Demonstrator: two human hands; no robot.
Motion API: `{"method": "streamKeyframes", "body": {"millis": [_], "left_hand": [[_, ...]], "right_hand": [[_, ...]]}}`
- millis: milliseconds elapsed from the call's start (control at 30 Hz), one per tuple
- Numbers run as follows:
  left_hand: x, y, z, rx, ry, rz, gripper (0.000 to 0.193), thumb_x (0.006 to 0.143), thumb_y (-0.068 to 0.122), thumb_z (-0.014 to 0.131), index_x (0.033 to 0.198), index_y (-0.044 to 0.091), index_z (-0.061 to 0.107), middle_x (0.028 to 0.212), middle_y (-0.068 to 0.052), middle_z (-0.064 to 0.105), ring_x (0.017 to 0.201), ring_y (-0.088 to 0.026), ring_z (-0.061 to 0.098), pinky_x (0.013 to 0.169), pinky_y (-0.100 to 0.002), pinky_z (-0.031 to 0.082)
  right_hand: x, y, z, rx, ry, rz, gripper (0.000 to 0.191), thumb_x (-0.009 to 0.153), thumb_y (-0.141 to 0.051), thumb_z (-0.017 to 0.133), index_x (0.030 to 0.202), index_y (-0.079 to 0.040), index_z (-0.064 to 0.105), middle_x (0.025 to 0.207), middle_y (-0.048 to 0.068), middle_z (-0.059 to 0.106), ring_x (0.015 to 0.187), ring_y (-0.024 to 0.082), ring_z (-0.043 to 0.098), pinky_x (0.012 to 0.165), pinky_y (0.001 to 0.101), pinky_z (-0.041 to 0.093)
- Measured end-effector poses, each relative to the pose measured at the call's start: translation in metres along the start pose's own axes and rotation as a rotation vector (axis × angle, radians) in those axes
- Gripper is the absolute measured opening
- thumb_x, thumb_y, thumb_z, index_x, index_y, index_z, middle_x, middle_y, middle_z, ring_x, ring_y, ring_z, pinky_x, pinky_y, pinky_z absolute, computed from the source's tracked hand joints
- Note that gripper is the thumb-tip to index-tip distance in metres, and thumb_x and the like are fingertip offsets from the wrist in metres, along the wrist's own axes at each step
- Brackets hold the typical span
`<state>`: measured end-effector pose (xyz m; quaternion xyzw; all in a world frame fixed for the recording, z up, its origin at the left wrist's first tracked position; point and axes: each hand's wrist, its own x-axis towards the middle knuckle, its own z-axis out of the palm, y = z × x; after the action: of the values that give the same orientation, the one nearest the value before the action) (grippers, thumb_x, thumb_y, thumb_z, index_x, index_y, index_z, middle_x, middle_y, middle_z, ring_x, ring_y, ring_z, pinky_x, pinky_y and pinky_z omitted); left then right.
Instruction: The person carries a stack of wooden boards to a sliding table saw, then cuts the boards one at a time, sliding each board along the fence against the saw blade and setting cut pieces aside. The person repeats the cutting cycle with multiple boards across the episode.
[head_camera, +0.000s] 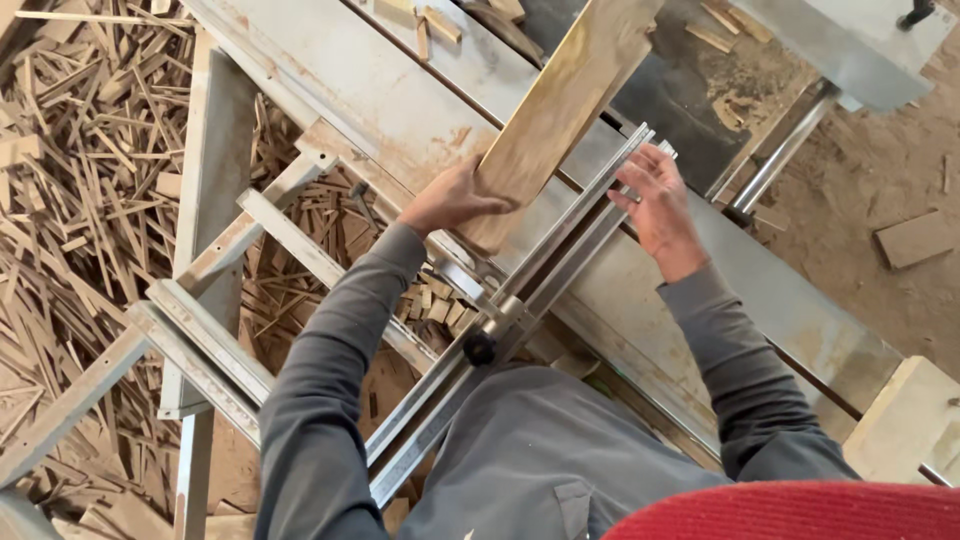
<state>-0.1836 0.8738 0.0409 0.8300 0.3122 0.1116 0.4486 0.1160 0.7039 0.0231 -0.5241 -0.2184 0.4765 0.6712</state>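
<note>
Fingers (497, 203) of my left hand (455, 198) clamp the wooden board (555, 110) flat on the saw tabletop (400, 110); my right hand (655, 200) grips the aluminium fence (560, 250). Positioning step, I judge; next calls for squaring the board against the fence.

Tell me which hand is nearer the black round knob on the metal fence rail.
Left. The left hand presses the long tan wooden board just up-left of the black round knob; the right hand grips the metal fence rail farther up.
</note>
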Motion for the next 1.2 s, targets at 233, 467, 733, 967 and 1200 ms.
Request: {"method": "streamKeyframes", "body": {"millis": [233, 467, 733, 967, 1200], "left_hand": [[0.020, -0.084, 0.057, -0.160, -0.169, -0.089, 0.105, 0.071, 0.047, 0.087, 0.150, -0.001, 0.037, 0.134, -0.021, 0.064, 0.121, -0.032, 0.065, 0.103, -0.039, 0.051], [0.014, -0.098, 0.083, -0.051, -0.337, -0.087, 0.107, 0.083, 0.060, 0.078, 0.155, -0.002, 0.029, 0.134, -0.030, 0.061, 0.124, -0.039, 0.062, 0.106, -0.043, 0.049], [0.012, -0.107, 0.072, 0.290, -0.269, 0.016, 0.062, 0.087, 0.048, 0.077, 0.129, 0.005, 0.058, 0.111, -0.024, 0.065, 0.105, -0.043, 0.064, 0.087, -0.051, 0.052], [-0.006, -0.120, 0.078, 0.203, -0.119, 0.023, 0.047, 0.079, 0.034, 0.083, 0.113, 0.006, 0.069, 0.103, -0.016, 0.067, 0.101, -0.038, 0.066, 0.085, -0.049, 0.053], [-0.022, -0.107, 0.065, 0.151, -0.102, -0.051, 0.059, 0.077, 0.037, 0.085, 0.125, 0.007, 0.068, 0.107, -0.011, 0.066, 0.099, -0.032, 0.067, 0.080, -0.046, 0.055]], "right_hand": [[0.062, -0.016, -0.020, -0.319, -0.045, -0.132, 0.048, 0.095, -0.019, 0.079, 0.136, -0.007, 0.058, 0.131, 0.006, 0.056, 0.110, 0.015, 0.060, 0.089, 0.0325, 0.056], [0.145, -0.038, -0.015, -1.184, 0.036, -0.407, 0.062, 0.092, -0.023, 0.087, 0.141, -0.001, 0.057, 0.139, 0.022, 0.055, 0.119, 0.029, 0.061, 0.100, 0.0414, 0.053], [0.184, -0.021, -0.021, -0.894, -0.027, -0.034, 0.083, 0.090, -0.022, 0.090, 0.155, -0.003, 0.043, 0.140, 0.014, 0.060, 0.115, 0.022, 0.065, 0.087, 0.0345, 0.059], [0.188, 0.003, -0.041, -0.513, -0.209, -0.021, 0.073, 0.096, 0.012, 0.078, 0.156, 0.001, 0.038, 0.143, 0.016, 0.064, 0.123, 0.027, 0.072, 0.101, 0.0364, 0.065], [0.199, 0.026, -0.070, -0.626, -0.226, 0.291, 0.063, 0.096, -0.022, 0.076, 0.151, -0.007, 0.048, 0.137, 0.014, 0.066, 0.119, 0.026, 0.070, 0.099, 0.0375, 0.060]]}}
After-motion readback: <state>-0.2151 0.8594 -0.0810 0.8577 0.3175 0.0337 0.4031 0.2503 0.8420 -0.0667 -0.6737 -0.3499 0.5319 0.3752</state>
